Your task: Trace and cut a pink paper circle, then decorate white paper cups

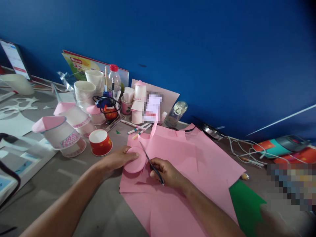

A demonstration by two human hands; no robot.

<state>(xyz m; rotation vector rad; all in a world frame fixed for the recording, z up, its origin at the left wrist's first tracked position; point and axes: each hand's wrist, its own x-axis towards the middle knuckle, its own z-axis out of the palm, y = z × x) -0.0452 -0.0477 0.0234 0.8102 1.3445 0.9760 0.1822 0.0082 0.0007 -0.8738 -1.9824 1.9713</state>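
My left hand [123, 156] pinches a round pink paper disc [134, 164], thumb on top and fingers underneath. In my right hand [166, 171] is a pair of scissors [156, 171] with dark handles, its blades pointing up and left along the disc's right edge. Whether the blades touch the paper I cannot tell. Large pink paper sheets [217, 158] lie beneath both hands. Left of my left hand stands a red paper cup [100, 142] with a white inside. White cups with pink paper tops [56, 131] are grouped further left.
Stacked white cups [85, 89], a red-capped bottle [114, 79] and several markers [133, 124] stand or lie at the back. A clear jar [176, 113] leans by the blue wall. To the right are white cables [237, 149], a teal tool [278, 146] and green paper [247, 204].
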